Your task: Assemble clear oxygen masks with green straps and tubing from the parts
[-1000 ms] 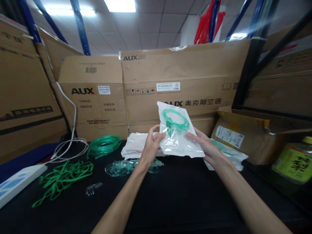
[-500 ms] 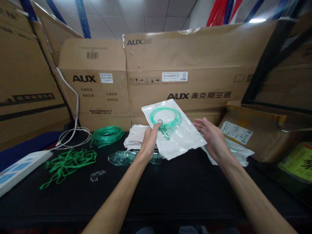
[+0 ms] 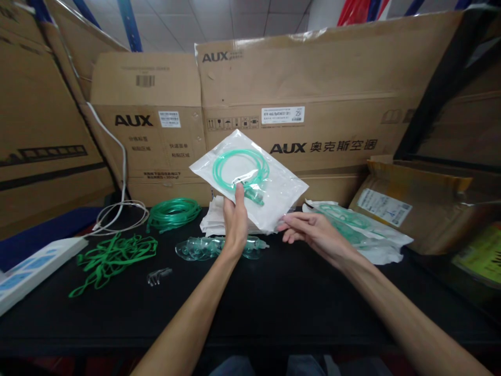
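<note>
My left hand (image 3: 236,216) grips a white-backed clear pouch (image 3: 274,180), thumb across the front and fingers behind. Inside the pouch lies a loop of green tubing (image 3: 221,183) with a clear green fitting near my thumb. At the pouch's lower right edge, my right hand (image 3: 313,230) has thumb and fingertips closed on the film. Several clear green face masks (image 3: 199,247) lie in a row beneath, partly behind my left wrist. Behind my left hand is a stack of white pouches (image 3: 213,216), partly hidden. More filled pouches (image 3: 364,230) rest to the right of my right hand.
On the left lie coiled green tubing (image 3: 172,213), tangled green elastic straps (image 3: 113,258), small clear pieces (image 3: 159,275) and a white power strip (image 3: 39,269) with its cable. Cardboard (image 3: 329,120) walls off the back of the black table (image 3: 270,313). An open carton (image 3: 415,198) stands at right.
The pouch has moved left and slightly up in my left hand. My right hand has come left from near the filled pouches to the held pouch's edge, its fingers closing there.
</note>
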`<state>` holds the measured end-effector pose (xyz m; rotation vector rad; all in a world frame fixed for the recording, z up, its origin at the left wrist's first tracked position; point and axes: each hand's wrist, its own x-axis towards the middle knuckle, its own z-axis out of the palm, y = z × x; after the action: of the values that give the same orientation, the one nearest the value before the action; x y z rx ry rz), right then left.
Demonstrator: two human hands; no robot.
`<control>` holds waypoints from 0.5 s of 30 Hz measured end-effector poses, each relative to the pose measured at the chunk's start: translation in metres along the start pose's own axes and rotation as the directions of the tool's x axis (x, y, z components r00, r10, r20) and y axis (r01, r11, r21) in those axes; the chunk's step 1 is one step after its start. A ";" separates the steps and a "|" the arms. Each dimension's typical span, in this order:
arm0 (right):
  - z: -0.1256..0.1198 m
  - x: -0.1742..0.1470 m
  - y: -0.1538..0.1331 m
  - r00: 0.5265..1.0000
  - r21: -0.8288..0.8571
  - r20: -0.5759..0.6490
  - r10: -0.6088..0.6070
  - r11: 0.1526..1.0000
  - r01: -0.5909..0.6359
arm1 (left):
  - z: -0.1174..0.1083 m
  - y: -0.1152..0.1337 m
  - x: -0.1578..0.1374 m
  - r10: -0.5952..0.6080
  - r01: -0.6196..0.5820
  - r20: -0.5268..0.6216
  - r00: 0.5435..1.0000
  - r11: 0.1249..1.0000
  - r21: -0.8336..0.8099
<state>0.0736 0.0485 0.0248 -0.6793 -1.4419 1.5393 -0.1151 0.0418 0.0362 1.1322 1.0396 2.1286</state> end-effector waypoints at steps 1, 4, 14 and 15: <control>0.001 0.001 0.003 1.000 0.019 -0.001 0.000 1.000 0.000 | 0.001 0.000 -0.001 0.018 -0.019 0.012 1.000 1.000 0.016; 0.003 0.002 0.007 1.000 0.090 -0.023 -0.012 0.996 0.014 | 0.001 -0.002 -0.005 0.039 -0.041 0.042 0.998 0.998 0.045; 0.013 0.001 0.007 0.998 0.285 0.022 0.057 0.957 -0.061 | 0.002 -0.010 -0.009 -0.081 0.060 0.107 0.991 0.981 0.182; 0.012 0.001 0.007 0.998 0.295 0.023 0.064 0.953 -0.068 | 0.001 -0.011 -0.008 -0.101 0.077 0.117 0.988 0.979 0.191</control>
<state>0.0607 0.0445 0.0202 -0.5414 -1.1737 1.7698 -0.1089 0.0429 0.0244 1.2644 1.2260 1.8952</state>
